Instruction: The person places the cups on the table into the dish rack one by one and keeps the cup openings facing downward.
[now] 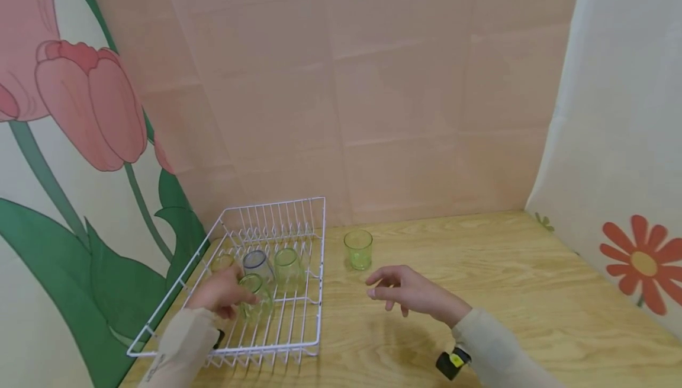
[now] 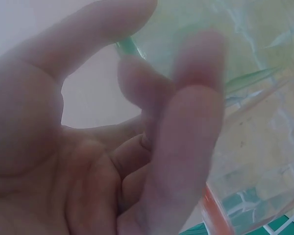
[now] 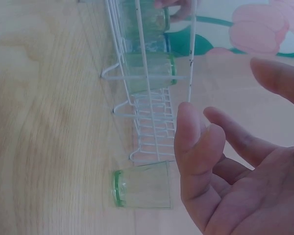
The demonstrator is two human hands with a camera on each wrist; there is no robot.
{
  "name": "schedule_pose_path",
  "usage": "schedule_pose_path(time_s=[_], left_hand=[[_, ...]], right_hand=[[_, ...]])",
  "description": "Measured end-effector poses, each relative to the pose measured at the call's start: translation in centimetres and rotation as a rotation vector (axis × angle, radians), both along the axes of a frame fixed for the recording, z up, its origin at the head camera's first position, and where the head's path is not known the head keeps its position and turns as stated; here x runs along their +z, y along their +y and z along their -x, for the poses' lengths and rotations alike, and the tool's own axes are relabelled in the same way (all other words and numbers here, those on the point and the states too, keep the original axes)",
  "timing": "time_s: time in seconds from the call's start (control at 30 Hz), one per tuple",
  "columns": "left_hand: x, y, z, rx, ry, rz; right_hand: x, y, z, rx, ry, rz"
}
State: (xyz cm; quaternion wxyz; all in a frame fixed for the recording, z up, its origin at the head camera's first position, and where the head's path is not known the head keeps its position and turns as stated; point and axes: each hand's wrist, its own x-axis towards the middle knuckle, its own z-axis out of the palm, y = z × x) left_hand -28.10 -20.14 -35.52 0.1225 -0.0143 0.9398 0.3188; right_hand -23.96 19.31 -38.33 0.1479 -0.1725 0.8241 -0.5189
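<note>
My left hand (image 1: 226, 293) is inside the white wire dish rack, right beside a green glass (image 1: 257, 306) that stands upside down. One finger crosses in front of that glass. In the left wrist view the thumb and blurred fingers (image 2: 191, 132) stand apart, loosely bent, with clear glass behind them. Close by in the rack are a blue-tinted glass (image 1: 257, 262), another green glass (image 1: 289, 269) and a yellowish glass (image 1: 221, 262). My right hand (image 1: 407, 292) hovers over the table, fingers loosely bent, holding nothing. Nearest to it is an upright green glass (image 1: 359, 252) on the table.
The dish rack (image 1: 319, 329) stands on the left of the wooden table (image 1: 479, 263), its raised wire sides around the glasses. A pink cloth (image 1: 373, 109) hangs behind. Flower-printed cloths flank the table at left (image 1: 90, 103) and right (image 1: 613, 139).
</note>
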Motion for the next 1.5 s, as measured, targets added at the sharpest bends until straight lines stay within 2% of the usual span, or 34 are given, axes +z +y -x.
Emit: schedule_pose_path(time_s=[0.37, 0.43, 0.53, 0.7, 0.83, 0.93, 1.07, 1.23, 1.37, 1.5], left_hand=[[0.1, -0.1, -0.1, -0.016, 0.001, 0.029], [0.4, -0.1, -0.2, -0.012, 0.014, -0.004], [1.5, -0.1, -0.6, -0.039, 0.046, -0.013], [4.2, 1.0, -1.5, -0.093, 0.122, -0.001], [5.3, 3.1, -2.6, -0.141, 0.219, -0.003], [5.7, 5.1, -3.5, -0.182, 0.252, -0.036], [6.0, 7.4, -4.3, -0.231, 0.284, -0.072], [6.0, 9.3, -4.6, -0.313, 0.325, -0.098], [5.3, 9.9, -4.5, -0.357, 0.300, -0.146], [4.8, 10.0, -4.4, -0.374, 0.277, -0.150]], right_hand=[[0.0, -0.2, 0.1, -0.019, 0.009, -0.014], [-0.1, -0.2, 0.3, -0.039, 0.022, -0.027], [-0.3, -0.2, 0.8, -0.090, 0.051, -0.052], [-0.3, -0.7, 2.4, -0.194, 0.098, -0.090], [-0.3, -1.3, 3.7, -0.284, 0.116, -0.124], [-0.5, -1.8, 4.7, -0.357, 0.129, -0.155], [-1.0, -2.4, 6.4, -0.424, 0.147, -0.176], [-1.9, -2.5, 8.6, -0.490, 0.173, -0.251], [-2.6, -2.2, 10.1, -0.525, 0.152, -0.291], [-3.0, -1.7, 11.1, -0.532, 0.114, -0.316]])
